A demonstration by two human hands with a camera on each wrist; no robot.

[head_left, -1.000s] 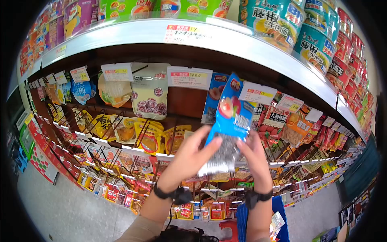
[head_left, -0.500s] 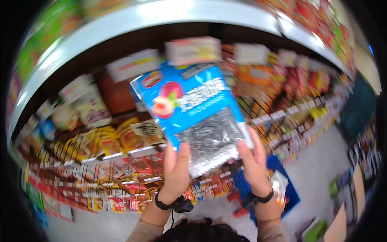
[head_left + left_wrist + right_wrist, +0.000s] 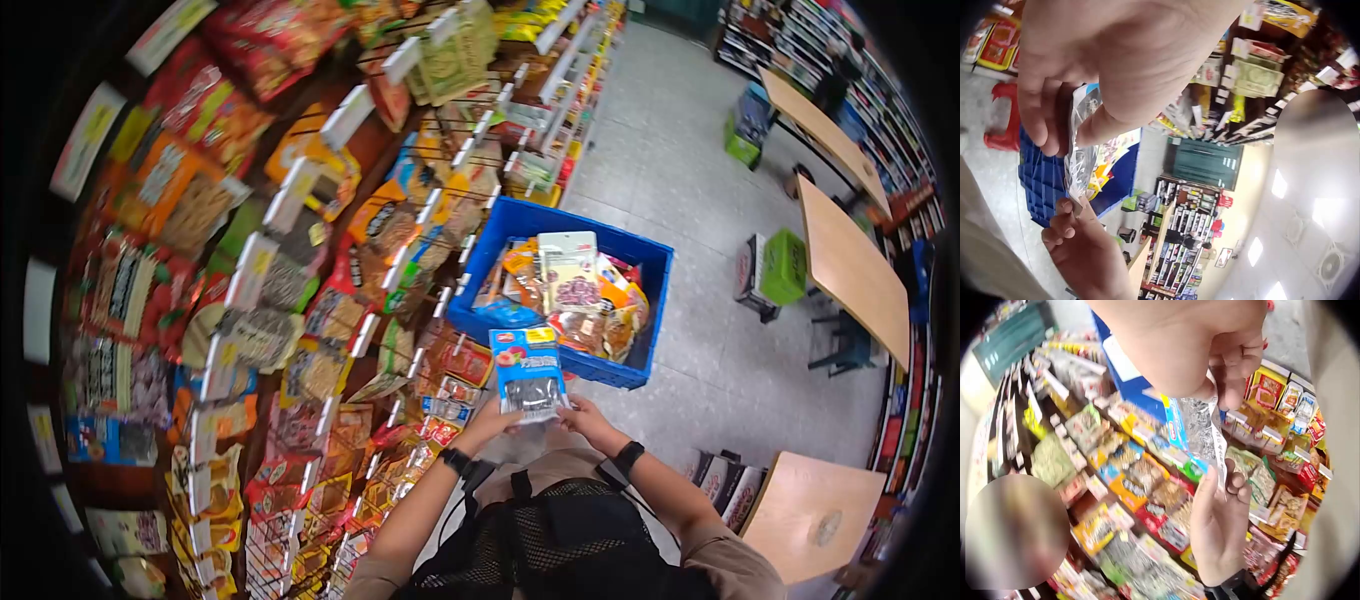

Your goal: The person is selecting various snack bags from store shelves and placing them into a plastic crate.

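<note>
A blue snack packet (image 3: 527,352) with fruit printed on it and a clear window showing dark contents is held upright between both hands. My left hand (image 3: 487,427) pinches its lower left edge, thumb in front and fingers behind. On the opposite edge my right hand (image 3: 594,426) grips in the same way, as the left wrist view also shows with the shiny packet (image 3: 1082,159) seen edge-on. Just beyond the packet stands a blue crate (image 3: 618,372) holding several snack bags, among them a pale pouch (image 3: 568,270) lying on top.
Hanging snack packets (image 3: 150,280) fill the shelf rack along my left, with price tags sticking out. Grey tiled floor (image 3: 655,150) runs to the right of the crate. Wooden tables (image 3: 855,270) and a green box (image 3: 784,267) stand farther right. A red stool (image 3: 1004,115) is near the crate.
The view has turned right from the shelf front to the blue crate. Both hands have kept hold of the packet and brought it lower, to the near side of the crate.
</note>
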